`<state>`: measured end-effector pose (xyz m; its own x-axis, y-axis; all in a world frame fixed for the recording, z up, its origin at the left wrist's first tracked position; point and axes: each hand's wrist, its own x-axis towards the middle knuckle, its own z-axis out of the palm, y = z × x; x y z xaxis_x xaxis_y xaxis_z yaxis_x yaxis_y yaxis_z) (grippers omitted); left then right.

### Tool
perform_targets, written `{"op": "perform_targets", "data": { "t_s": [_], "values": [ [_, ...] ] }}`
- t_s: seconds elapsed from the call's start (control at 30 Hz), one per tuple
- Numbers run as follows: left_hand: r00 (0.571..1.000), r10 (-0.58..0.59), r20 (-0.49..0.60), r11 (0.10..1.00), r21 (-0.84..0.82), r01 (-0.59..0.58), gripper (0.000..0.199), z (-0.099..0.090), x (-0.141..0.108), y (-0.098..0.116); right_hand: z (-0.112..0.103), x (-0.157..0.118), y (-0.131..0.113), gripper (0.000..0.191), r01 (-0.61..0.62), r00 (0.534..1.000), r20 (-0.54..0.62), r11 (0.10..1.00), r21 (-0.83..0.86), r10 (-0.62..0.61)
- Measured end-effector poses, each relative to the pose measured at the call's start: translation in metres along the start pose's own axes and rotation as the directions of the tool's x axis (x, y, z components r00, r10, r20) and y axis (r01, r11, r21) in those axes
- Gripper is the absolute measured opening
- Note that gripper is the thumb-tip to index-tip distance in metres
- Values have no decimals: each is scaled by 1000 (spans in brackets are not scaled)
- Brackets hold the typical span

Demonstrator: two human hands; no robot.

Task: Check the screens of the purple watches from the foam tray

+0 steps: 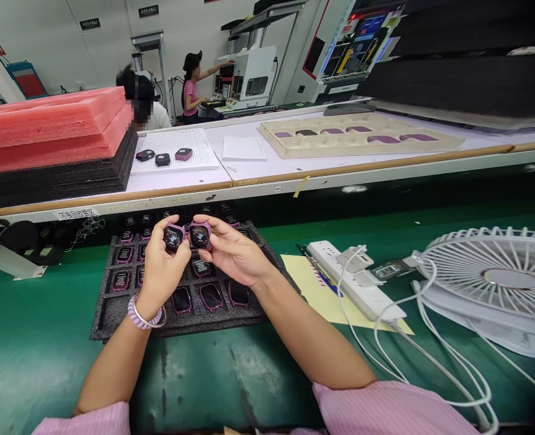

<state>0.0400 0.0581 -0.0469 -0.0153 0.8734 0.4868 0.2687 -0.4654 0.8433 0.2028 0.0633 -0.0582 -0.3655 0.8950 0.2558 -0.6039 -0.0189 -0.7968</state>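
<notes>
My left hand (164, 266) grips a purple smartwatch body (174, 238) with a lit dark screen. Beside it, my right hand (235, 251) pinches a second purple smartwatch body (200, 236), its screen lit as well. The two are held side by side, screens toward me, above a black foam tray (108, 323). Purple-framed watch bodies such as this one (121, 280) sit in the tray's pockets. Several in the front row show dark screens, like this watch (211, 296); others carry white print. My hands hide part of the tray.
On the right are a white power strip (340, 272) with cables, a yellow sheet (297, 272) and a white fan (512, 278). A shelf behind bears red foam (50, 127), papers with watch bodies (183, 154), and a cream tray (294, 148). Two people (190, 90) are beyond.
</notes>
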Motion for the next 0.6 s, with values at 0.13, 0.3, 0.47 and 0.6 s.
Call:
{"op": "perform_targets", "data": {
  "t_s": [0.13,0.3,0.47,0.6],
  "values": [
    [1000,15,0,1000,20,-15,39,1,0,0,0,-1,1,32,-3,1000,12,1000,-18,3],
    [1000,1,-5,999,-40,-2,40,1,0,1,0,-1,0,32,1,1000,10,1000,12,-1],
    [1000,-8,12,999,-54,8,39,1,0,2,1,-2,0,31,-8,999,40,998,55,5],
    [998,-57,24,994,-91,59,39,2,2,-3,-1,-1,1,30,-17,999,42,997,71,14]
  ]
}}
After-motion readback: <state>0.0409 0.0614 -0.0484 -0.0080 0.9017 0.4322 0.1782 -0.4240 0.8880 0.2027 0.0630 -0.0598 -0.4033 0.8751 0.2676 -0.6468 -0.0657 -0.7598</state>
